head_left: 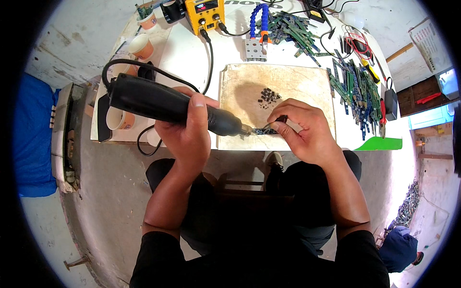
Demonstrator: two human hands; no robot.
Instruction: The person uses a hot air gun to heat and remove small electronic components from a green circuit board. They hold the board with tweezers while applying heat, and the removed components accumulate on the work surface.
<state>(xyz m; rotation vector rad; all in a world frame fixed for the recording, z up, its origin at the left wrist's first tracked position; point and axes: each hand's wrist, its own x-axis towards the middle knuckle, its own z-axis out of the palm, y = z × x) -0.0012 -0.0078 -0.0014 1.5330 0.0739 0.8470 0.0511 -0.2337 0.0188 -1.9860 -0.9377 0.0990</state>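
Observation:
My left hand (188,126) is wrapped round a black hot-air gun (168,103), its metal nozzle pointing right, close to a narrow circuit board strip (268,131). The strip lies at the front edge of a stained, pale square board (288,77). My right hand (307,128) pinches a slim tool with a dark end (282,119), probably tweezers, its tip down at the strip. My fingers hide part of the tool and of the strip's right end. Just beyond the tool sits a small heap of black chips (269,96).
Heaps of green circuit strips (362,93) lie at the right and far back. A yellow hot-air station (205,14) stands at the back left, its cable looping to the gun. Paper cups (120,118) line the left side. A blue jointed hose (259,21) rises from a metal block.

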